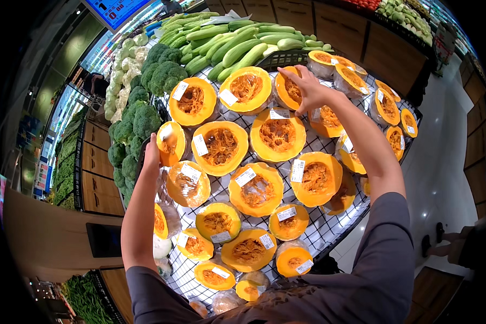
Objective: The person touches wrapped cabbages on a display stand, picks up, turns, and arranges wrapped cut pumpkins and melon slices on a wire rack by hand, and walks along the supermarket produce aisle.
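My right hand (pixel 311 91) reaches to the far part of the rack. Its thumb and fingers span the right side of a plastic-wrapped pumpkin half (pixel 288 87), which tilts among its neighbours. At the rack's left edge, my left hand (pixel 150 153) is seen side-on against a smaller pumpkin half (pixel 172 148); its fingers are mostly hidden, so its grip is unclear. Between my arms lie several more wrapped halves, cut side up with seeds and fibres showing. Among them are a large pumpkin half (pixel 220 148) and a scalloped one (pixel 278 135), each bearing a white label.
Broccoli heads (pixel 146 117) border the rack on the left. Long green gourds (pixel 239 46) are piled beyond a black crate edge (pixel 281 60). A black wire grid (pixel 243 224) lies under the pumpkins. At right, a person's legs (pixel 445 239) stand on the tiled floor (pixel 441 162).
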A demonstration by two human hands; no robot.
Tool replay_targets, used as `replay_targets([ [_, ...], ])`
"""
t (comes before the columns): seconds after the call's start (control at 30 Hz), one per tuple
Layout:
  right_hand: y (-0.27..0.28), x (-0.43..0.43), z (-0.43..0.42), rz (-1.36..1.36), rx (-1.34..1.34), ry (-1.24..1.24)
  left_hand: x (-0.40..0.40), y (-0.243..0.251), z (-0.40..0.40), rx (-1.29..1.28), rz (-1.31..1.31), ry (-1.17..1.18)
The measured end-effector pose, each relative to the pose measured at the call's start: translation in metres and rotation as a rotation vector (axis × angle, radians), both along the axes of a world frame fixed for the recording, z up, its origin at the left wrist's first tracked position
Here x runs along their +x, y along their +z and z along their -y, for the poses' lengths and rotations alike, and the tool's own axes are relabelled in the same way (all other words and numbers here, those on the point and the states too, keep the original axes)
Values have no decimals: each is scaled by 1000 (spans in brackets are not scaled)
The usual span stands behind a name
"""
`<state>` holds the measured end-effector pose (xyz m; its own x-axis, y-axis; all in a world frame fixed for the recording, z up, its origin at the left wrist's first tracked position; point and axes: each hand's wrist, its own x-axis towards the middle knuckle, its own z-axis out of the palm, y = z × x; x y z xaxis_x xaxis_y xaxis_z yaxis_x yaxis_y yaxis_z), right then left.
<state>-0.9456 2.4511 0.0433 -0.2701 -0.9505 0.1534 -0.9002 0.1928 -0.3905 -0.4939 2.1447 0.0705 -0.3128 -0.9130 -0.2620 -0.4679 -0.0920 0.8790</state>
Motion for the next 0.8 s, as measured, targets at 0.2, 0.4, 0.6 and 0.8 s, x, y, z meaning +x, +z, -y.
replay_targets([
  [0.2,11,-5,4,-28,24,10,-7,-7,-10,180,-275,46],
  [0.4,14,-4,3,-28,89,-18,-12,-6,-17,166,-303,-6],
  [0.6,6,-6,3,-96,32,24,-12,-8,-26,250,-507,-110],
  [0.8,30,18,6,-249,182,-99,28,-17,-20,318,-467,-53],
])
